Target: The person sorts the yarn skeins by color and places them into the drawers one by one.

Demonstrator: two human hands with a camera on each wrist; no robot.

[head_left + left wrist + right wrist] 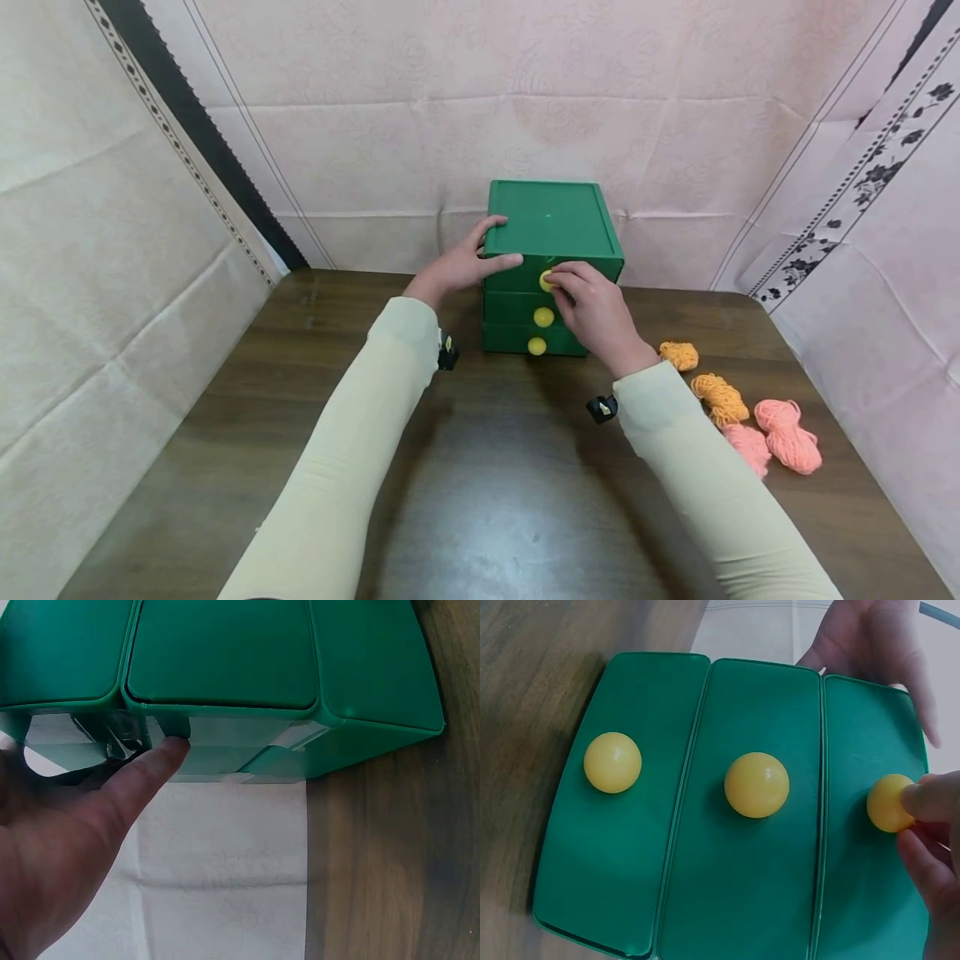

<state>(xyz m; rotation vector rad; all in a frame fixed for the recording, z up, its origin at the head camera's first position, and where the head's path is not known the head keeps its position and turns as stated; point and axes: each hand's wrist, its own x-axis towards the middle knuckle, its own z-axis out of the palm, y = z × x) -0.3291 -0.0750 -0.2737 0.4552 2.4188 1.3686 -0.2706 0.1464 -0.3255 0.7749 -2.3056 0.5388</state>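
The right hand (600,318) is pinching the topmost glossy yellow ball-shaped knob (887,801) between thumb and finger. The left hand (465,267) is spreading wide at the upper left edge of the green, box-shaped, plastic-looking three-drawer unit (551,215), thumb reaching across the front; how firmly it is pressing cannot be told. The unit is standing upright at the far side of the brown wood-grain table (480,508).

Handling: the walls are appearing stiff and smooth, and the unit is probably light enough to slide under a knob pull. Bracing at the upper left edge is therefore suiting it. The knob is looking hard and somewhat slippery; gripping behind its widest part, with the pull straight toward the person, is preferable. The middle yellow ball knob (543,317) and the lowest yellow ball knob (537,346) are offering the same hold.

Edges and room: narrow seams are separating the drawer fronts. The pale patterned cloth backdrop (525,133) is hanging close behind the unit, limiting rearward movement. Bare tabletop is extending forward, while orange yarn bundles (722,400) and pink yarn bundles (789,440) are lying to the right.
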